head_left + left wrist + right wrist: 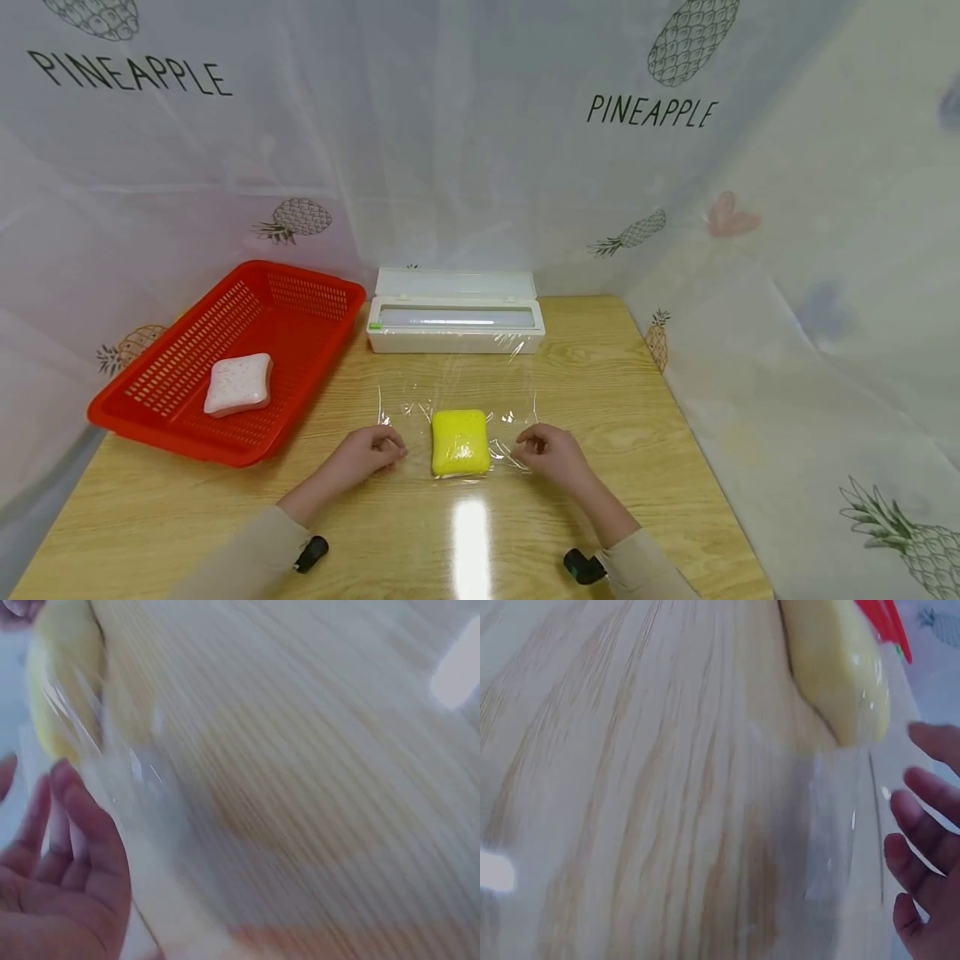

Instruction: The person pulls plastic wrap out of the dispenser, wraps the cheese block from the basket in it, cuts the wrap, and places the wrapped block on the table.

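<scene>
A yellow, rounded-square sponge (460, 442) lies on the table under a sheet of clear cling film (416, 412). The film stretches from the white dispenser over the sponge and spreads out on both sides. My left hand (369, 452) is at the film's left edge, fingers loosely bent; in the left wrist view its fingertips (64, 771) are close to the film, thumb apart. At the film's right side is my right hand (553, 454). Its fingers (922, 825) are spread and relaxed beside the film in the right wrist view, with nothing between them.
Behind the sponge stands the white film dispenser (455, 340), lid raised, a roll inside. A red basket (315, 392) at left holds a pale speckled sponge (238, 383). Pineapple-print curtains (465, 167) enclose the wooden table (600, 367) at back and sides.
</scene>
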